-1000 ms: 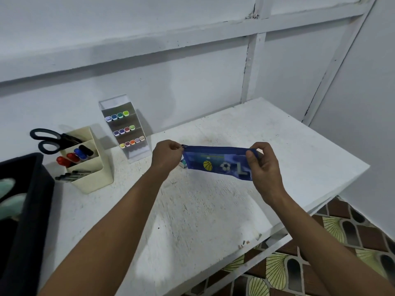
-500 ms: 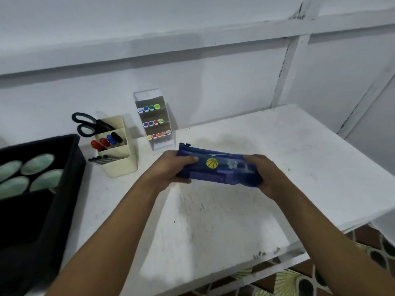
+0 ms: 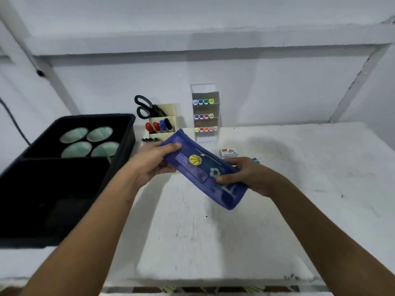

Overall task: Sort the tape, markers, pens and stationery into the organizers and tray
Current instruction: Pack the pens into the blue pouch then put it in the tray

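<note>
Both hands hold a blue pencil pouch (image 3: 203, 169) with a yellow basketball print, tilted down to the right above the white table (image 3: 299, 178). My left hand (image 3: 154, 163) grips its upper left end and my right hand (image 3: 245, 176) grips its lower right part. A black tray (image 3: 119, 133) with several pale green tape rolls (image 3: 87, 142) sits at the left. Behind the pouch stand a cream organizer (image 3: 168, 116) with markers and black scissors (image 3: 145, 107), and a clear tiered rack (image 3: 205, 112) of coloured markers.
A small white box (image 3: 228, 152) lies on the table just behind my right hand, with a small blue item (image 3: 256, 160) beside it. A white wall with beams runs behind the table. The table's front edge is near the bottom.
The pouch went from stretched level between my hands to tilted down to the right, with both hands gripping its body. The view swung left, revealing more of the black tray.
</note>
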Demonstrator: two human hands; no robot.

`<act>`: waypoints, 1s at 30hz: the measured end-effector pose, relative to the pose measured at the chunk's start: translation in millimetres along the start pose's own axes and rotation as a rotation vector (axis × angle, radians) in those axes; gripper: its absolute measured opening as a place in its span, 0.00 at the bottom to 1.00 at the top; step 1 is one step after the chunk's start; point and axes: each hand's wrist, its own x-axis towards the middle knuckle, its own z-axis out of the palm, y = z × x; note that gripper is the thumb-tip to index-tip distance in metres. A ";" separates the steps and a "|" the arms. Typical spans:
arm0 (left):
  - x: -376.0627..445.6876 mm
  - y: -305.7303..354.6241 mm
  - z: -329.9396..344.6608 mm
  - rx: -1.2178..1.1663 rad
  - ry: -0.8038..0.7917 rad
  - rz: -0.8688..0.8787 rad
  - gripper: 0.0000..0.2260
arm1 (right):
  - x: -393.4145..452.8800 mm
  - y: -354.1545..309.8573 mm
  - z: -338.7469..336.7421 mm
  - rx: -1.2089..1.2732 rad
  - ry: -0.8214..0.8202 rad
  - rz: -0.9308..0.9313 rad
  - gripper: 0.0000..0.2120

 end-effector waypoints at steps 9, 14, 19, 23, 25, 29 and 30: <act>-52.5 24.2 -186.3 0.186 0.324 0.024 0.05 | 86.8 -99.4 127.3 -0.137 -0.178 -0.206 0.12; -71.9 7.4 -280.0 0.238 0.543 -0.076 0.04 | 142.0 -122.1 218.2 -0.185 -0.202 -0.256 0.09; -69.7 -31.8 -335.4 0.484 0.639 -0.226 0.08 | 183.1 -118.6 283.4 -0.613 -0.184 -0.327 0.12; -58.6 -45.4 -337.6 0.848 0.608 -0.250 0.08 | 200.6 -106.6 304.1 -0.961 -0.227 -0.297 0.10; -52.7 -49.0 -330.3 1.030 0.553 -0.264 0.09 | 205.7 -99.3 306.0 -1.072 -0.237 -0.251 0.11; -39.6 -63.3 -323.9 1.151 0.434 -0.317 0.12 | 205.6 -97.6 311.6 -1.257 -0.278 -0.179 0.10; -37.0 -66.7 -323.9 1.160 0.415 -0.326 0.12 | 204.9 -98.1 312.8 -1.268 -0.286 -0.158 0.10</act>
